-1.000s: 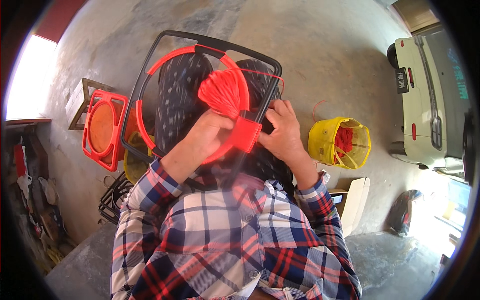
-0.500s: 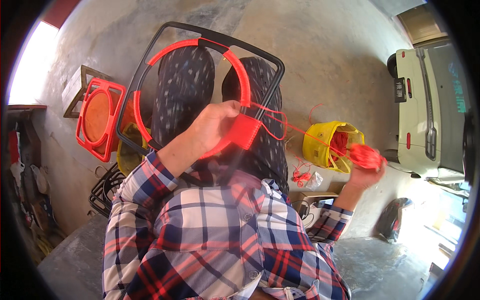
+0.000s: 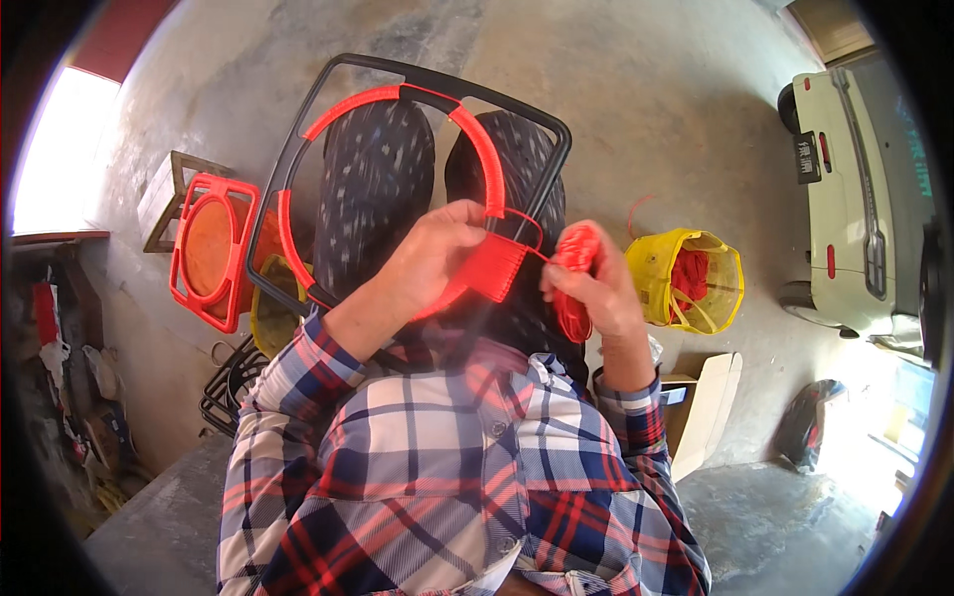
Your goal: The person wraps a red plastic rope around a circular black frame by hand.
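Across my lap rests a black frame [image 3: 449, 77] with a round ring inside it, parts of the ring wrapped in red cord [image 3: 478, 149]. My left hand [image 3: 429, 260] grips the frame's near right part, where a flat red woven patch [image 3: 497, 266] joins ring and outer bar; the fingers under it are hidden. Close to the patch's right side, my right hand [image 3: 599, 288] holds a bundle of red cord [image 3: 575, 250]. A short strand runs from the bundle to the patch's edge, and a loop stands up above the patch.
A yellow bag [image 3: 651, 273] with red cord inside stands on the floor at right, near an open cardboard box [image 3: 708, 407]. At left are a red-and-orange frame [image 3: 182, 260], a wooden stool [image 3: 159, 214] and black frames [image 3: 234, 382]. A pale vehicle [image 3: 840, 189] is parked far right.
My right hand has come in from the far right with the cord bundle, now beside the woven patch. The strand between them is much shorter. My left hand keeps its grip.
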Tool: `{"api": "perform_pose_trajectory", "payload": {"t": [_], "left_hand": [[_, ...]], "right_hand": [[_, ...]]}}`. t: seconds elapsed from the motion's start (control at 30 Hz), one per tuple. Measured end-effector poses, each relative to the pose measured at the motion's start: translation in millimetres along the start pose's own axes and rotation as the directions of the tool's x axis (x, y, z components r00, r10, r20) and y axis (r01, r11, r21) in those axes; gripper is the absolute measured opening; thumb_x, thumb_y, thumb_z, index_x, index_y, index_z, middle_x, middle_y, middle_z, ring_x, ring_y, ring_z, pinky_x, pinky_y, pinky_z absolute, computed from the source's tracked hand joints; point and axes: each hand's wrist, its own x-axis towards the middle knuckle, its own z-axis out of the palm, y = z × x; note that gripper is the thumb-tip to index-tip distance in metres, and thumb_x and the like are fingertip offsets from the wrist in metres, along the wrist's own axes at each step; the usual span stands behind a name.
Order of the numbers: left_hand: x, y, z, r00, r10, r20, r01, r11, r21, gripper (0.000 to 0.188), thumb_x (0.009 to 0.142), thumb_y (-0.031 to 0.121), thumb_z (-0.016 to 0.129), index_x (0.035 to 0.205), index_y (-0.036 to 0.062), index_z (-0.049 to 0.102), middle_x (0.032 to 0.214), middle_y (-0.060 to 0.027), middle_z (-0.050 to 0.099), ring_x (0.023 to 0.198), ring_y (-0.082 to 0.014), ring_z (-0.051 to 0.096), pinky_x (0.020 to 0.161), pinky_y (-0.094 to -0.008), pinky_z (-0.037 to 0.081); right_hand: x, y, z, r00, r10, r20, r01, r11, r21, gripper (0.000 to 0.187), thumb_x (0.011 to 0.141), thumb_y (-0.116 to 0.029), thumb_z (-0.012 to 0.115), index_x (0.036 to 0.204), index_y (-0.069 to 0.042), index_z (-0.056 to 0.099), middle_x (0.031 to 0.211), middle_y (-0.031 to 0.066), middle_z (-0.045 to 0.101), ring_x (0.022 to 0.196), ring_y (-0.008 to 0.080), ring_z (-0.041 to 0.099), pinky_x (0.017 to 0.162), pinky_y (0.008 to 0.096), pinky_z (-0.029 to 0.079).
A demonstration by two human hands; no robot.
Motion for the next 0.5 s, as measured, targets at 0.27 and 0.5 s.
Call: {"api": "perform_pose_trajectory", "payload": {"t": [0.27,0.5], "left_hand": [[3.2,-7.3,-17.2,0.992,0.073,-0.106,-0.044,0.965,0.257,0.009,0.090,0.003,0.060,0.099,0.0007,0.060,0.092,-0.0062,0.066,0.083,-0.0113,0.064,0.078,-0.0265,0.053],[7.4,-24.7,0.1,0.800,0.585,0.131,-0.274,0.162,0.948,0.057,0.083,0.024,0.070,0.126,-0.0034,0.046,0.100,-0.0194,0.064,0.095,-0.0289,0.064,0.082,-0.0358,0.050]], "right_hand": [[-22.7,-31.3,11.5,0.979,-0.199,-0.038,0.177,0.747,0.641,0.036,0.076,-0.001,0.066,0.107,-0.001,0.047,0.069,0.0057,0.053,0.046,0.0111,0.045,0.044,0.0230,0.039],[-27.2,-57.3,70.8,0.928,-0.145,0.343,0.070,0.973,0.221,0.056,0.063,-0.016,0.065,0.114,0.001,0.049,0.089,0.0087,0.060,0.080,0.0191,0.059,0.074,0.0290,0.045]]}}
